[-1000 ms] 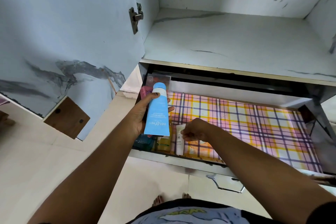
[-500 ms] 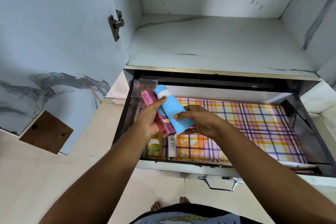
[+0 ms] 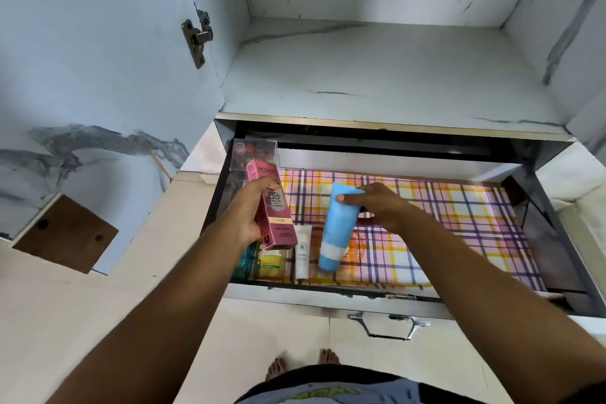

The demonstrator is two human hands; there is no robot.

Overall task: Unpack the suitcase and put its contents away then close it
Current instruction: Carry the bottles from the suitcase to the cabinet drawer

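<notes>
head | left hand [image 3: 252, 213] grips pink carton [image 3: 272, 210] | right hand [image 3: 377, 207] pinches blue tube [image 3: 337, 226]

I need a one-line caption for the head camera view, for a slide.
Right hand lowers a blue tube into the open drawer while the left hand holds a pink carton.

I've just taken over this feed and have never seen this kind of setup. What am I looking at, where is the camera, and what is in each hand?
No machine here: a person works with bare hands, filmed by a camera worn on their head, looking down. An open drawer with a checked liner sits below a bare cupboard shelf. The left hand holds a pink BB cream box. The right hand holds a blue tube, cap towards the person, low over the liner. A white tube and a yellow pack lie at the drawer's front left.
</notes>
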